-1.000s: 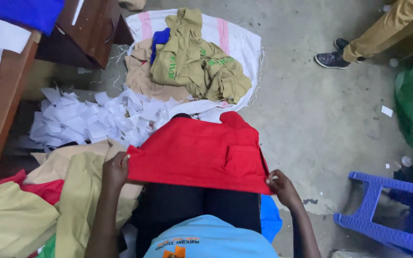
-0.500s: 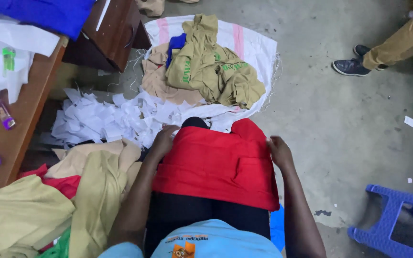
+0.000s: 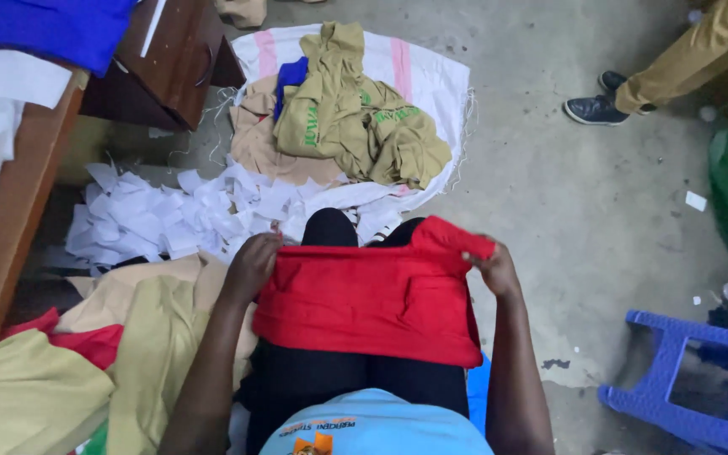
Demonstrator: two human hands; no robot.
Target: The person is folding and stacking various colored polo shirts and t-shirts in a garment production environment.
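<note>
Since half a second ago the far edge of the red fabric garment (image 3: 372, 307) has been folded nearer, and both hands have drawn in. It lies across the lap, in black trousers, doubled over. Far of it, a white woven sack (image 3: 431, 76) on the concrete floor carries a heap of khaki garments (image 3: 355, 114). A litter of white paper scraps (image 3: 170, 215) lies to the far left, a blue plastic stool (image 3: 693, 388) near right. Left hand (image 3: 250, 265) clenched on the garment's far left edge; right hand (image 3: 492, 270) pinching its far right corner.
</note>
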